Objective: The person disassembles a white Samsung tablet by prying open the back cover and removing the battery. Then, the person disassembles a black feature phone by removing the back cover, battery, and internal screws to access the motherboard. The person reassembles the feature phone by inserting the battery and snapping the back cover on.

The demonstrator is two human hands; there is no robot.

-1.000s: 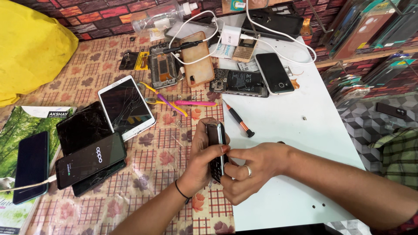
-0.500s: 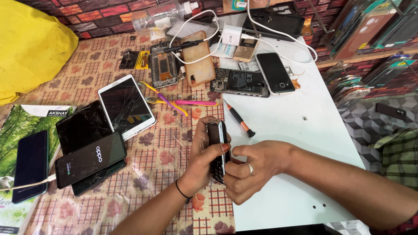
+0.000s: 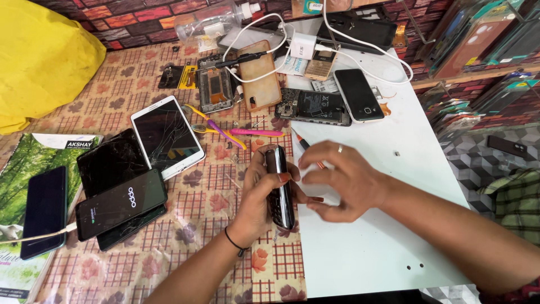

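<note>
Workbench: patterned cloth (image 3: pixel 169 247) under the left hand, white board (image 3: pixel 360 259) under the right hand.
Yellow bag: (image 3: pixel 45 62) far left of both hands, well apart.
Cracked white tablet: (image 3: pixel 167 137) left of the left hand, near.
Opened phones: (image 3: pixel 315 106) beyond the hands, on the board.
Left hand: (image 3: pixel 260 197) wrapped around a small dark keypad phone (image 3: pixel 279 188), held on its edge.
Right hand: (image 3: pixel 343 180) just beside the phone, fingers loosely spread, holding nothing that I can see.
Orange screwdriver: (image 3: pixel 302 143) behind the right hand, mostly hidden.

Left hand (image 3: pixel 260 197) gripping, right hand (image 3: pixel 343 180) spread
</note>
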